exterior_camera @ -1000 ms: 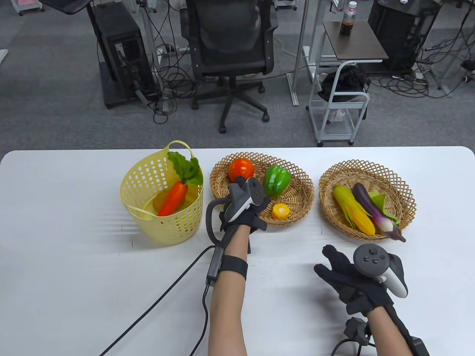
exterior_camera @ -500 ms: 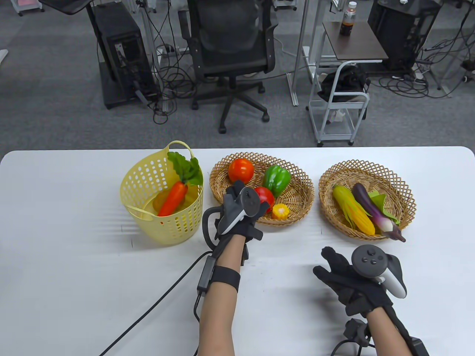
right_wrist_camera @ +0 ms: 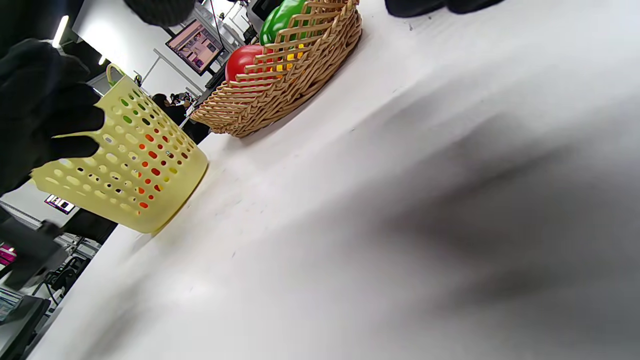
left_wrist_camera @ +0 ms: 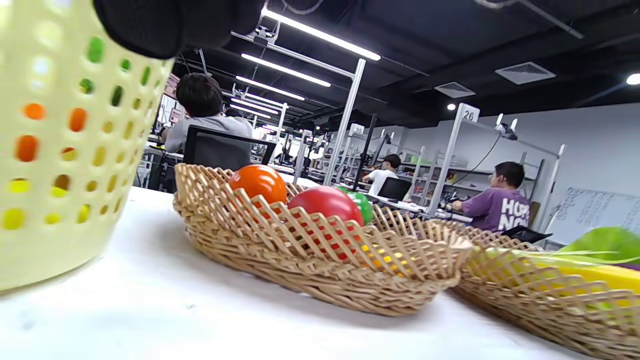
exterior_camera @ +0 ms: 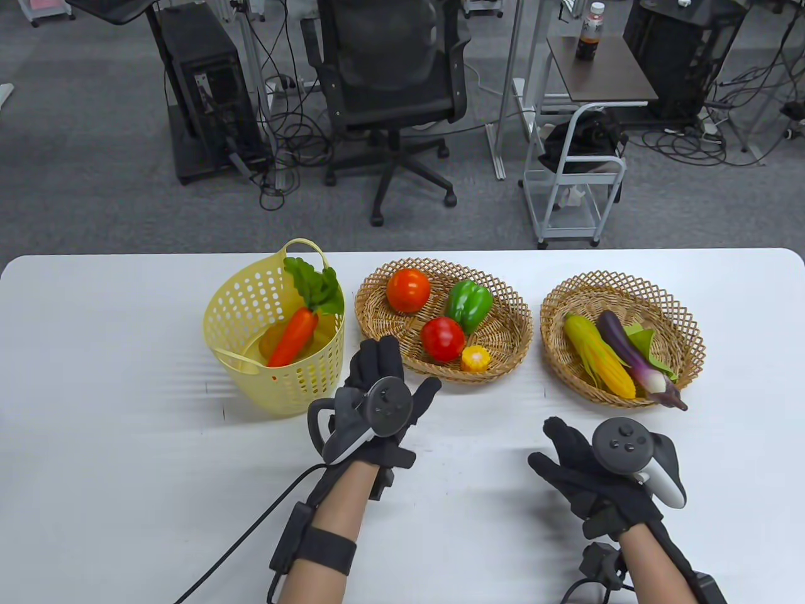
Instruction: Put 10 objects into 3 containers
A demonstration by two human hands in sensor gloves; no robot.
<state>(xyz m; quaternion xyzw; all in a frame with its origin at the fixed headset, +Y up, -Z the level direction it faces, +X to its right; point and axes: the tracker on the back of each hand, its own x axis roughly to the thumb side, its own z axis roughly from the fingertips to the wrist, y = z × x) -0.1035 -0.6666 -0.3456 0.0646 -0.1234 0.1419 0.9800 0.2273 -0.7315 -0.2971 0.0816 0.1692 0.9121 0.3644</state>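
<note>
A yellow plastic basket [exterior_camera: 248,308] holds a carrot [exterior_camera: 294,336]. The middle wicker basket [exterior_camera: 503,340] holds an orange tomato [exterior_camera: 408,290], a green pepper [exterior_camera: 469,305], a red tomato [exterior_camera: 443,339] and a small yellow piece [exterior_camera: 475,358]. The right wicker basket [exterior_camera: 685,327] holds a corn cob [exterior_camera: 597,362] and an eggplant [exterior_camera: 635,358]. My left hand [exterior_camera: 383,390] is open and empty on the table in front of the middle basket. My right hand [exterior_camera: 569,462] is open and empty below the right basket. The red tomato also shows in the left wrist view [left_wrist_camera: 325,205].
The white table [exterior_camera: 113,440] stretches wide on both sides of the hands. A black cable [exterior_camera: 251,528] runs from my left wrist to the near edge. An office chair [exterior_camera: 390,82] and a cart [exterior_camera: 575,182] stand beyond the table's far edge.
My left hand has let go of the red tomato in the middle basket and pulled back toward me, open. My right hand has barely moved.
</note>
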